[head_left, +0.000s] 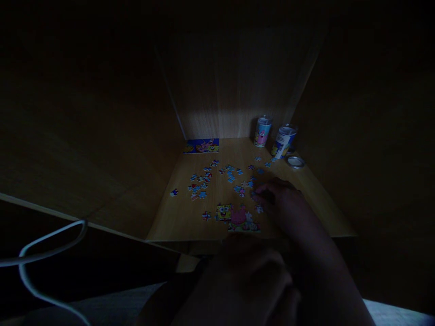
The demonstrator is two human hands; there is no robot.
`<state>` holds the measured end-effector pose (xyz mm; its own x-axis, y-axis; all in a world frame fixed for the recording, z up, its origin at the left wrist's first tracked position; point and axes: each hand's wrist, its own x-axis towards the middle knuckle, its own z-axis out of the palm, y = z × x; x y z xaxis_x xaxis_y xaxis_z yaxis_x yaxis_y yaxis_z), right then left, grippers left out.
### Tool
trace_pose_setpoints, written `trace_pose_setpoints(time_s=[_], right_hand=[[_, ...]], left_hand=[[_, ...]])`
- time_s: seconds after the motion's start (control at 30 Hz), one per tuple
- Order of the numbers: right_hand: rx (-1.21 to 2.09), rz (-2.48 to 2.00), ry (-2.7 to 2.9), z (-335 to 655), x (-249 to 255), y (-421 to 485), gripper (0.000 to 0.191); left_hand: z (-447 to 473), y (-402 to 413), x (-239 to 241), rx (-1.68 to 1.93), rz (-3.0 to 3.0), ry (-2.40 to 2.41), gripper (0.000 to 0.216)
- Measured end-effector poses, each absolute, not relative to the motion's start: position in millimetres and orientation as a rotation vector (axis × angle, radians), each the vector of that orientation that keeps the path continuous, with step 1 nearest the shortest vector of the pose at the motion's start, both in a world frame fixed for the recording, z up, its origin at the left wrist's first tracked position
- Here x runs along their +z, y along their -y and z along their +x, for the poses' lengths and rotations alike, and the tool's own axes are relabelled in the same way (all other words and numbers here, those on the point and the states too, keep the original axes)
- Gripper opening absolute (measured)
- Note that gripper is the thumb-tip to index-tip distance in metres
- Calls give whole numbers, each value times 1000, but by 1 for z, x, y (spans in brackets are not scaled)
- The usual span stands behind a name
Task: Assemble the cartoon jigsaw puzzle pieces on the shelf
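On the wooden surface lies a partly joined jigsaw puzzle (239, 218) with a yellow square cartoon face and a pink figure. My right hand (283, 201) is over the right side, its thumb and fingers pinched together at a small bluish puzzle piece (253, 194). Several loose pieces (230, 172) are scattered beyond the joined part, with another cluster (200, 185) to the left. My left hand (254, 271) is low in front of the surface's near edge, close to the joined part. It is dark and blurred, and its fingertips are hidden.
Two cartoon-printed tins, a pink-and-blue one (263, 132) and a blue-and-yellow one (283, 141), stand at the back right beside a round lid (295, 162). A picture card (202, 146) lies at the back left. Wooden panels enclose the sides. A white cable (50, 240) hangs at lower left.
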<state>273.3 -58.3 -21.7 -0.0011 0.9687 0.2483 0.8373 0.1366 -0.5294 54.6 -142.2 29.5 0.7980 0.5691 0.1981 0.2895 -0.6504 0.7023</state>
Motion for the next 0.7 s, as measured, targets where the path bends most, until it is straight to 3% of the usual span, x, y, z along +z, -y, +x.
trace_pose_setpoints(time_s=[0.07, 0.17, 0.7], right_hand=[[349, -1674, 1861, 275, -24, 57, 7], [438, -1613, 1864, 277, -24, 56, 8], [299, -1710, 1919, 270, -13, 62, 10]], left_hand=[[55, 123, 24, 616, 2433, -985, 20], [53, 107, 16, 653, 2575, -1148, 18], [35, 103, 9, 498, 2494, -1168, 20]])
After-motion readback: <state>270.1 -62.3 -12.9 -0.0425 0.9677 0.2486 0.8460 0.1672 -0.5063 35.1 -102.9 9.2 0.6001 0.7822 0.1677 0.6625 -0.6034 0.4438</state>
